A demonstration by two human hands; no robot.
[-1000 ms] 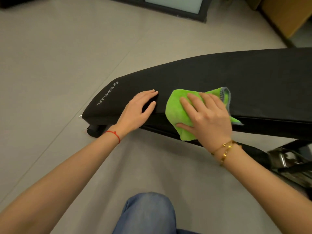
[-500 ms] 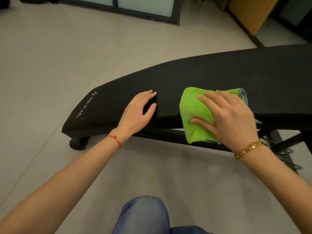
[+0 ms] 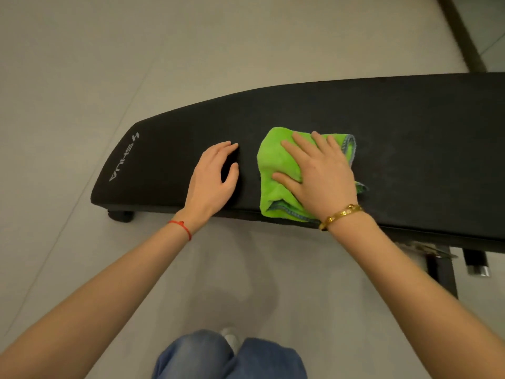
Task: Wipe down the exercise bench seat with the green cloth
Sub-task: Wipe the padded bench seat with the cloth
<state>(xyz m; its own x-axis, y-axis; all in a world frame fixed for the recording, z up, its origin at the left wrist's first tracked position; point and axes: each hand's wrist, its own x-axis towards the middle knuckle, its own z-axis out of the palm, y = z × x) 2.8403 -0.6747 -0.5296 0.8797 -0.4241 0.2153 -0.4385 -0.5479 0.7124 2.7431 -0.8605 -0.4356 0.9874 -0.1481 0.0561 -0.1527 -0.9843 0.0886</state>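
Right hand (image 3: 322, 176) — fingers spread, pressing the green cloth (image 3: 276, 170) flat on the bench seat (image 3: 410, 138); left hand (image 3: 211, 181) rests flat beside it.

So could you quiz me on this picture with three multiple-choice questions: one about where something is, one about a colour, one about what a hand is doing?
1. Where does the cloth lie?
A. on the floor
B. on the bench, hanging over its near edge
C. on the person's knee

2. What colour is the string on the left wrist?
A. red
B. blue
C. white

3. What is the right hand doing?
A. hanging idle in the air
B. gripping the bench leg
C. pressing flat on the cloth

Answers:
1 B, the green cloth is spread on the black pad and folds over the near side.
2 A, a thin red string circles that wrist; the gold bracelet is on the other.
3 C, straight fingers lie on the cloth, while the left hand rests flat on the pad beside it.
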